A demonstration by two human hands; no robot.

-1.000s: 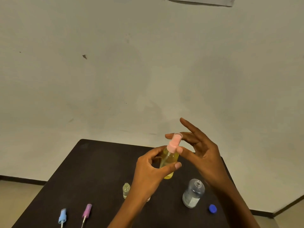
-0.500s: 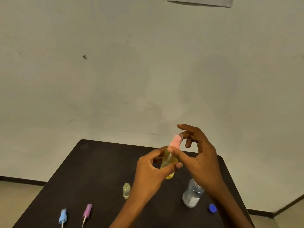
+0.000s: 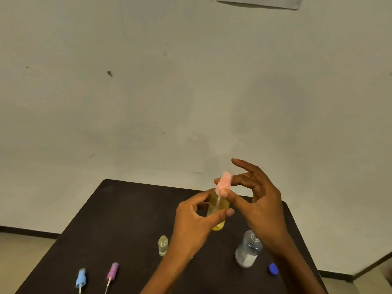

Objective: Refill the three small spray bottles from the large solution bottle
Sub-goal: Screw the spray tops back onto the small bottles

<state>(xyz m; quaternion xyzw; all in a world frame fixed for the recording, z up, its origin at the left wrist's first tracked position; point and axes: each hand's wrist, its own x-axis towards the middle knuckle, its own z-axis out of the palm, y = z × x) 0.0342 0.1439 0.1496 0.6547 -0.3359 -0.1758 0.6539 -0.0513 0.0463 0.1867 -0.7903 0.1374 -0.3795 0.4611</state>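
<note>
Small clear spray bottle of yellow liquid is held nearly upright above the dark bench, with the left hand fingers clamped round its body. The right hand pinches its pink plastic spray cap between thumb and forefinger, its other fingers apart. From it, an uncapped small clear bottle stands at 7 o'clock and the large clear solution bottle at 5 o'clock.

Single head view, looking forward-down, close over table, wall behind.
</note>
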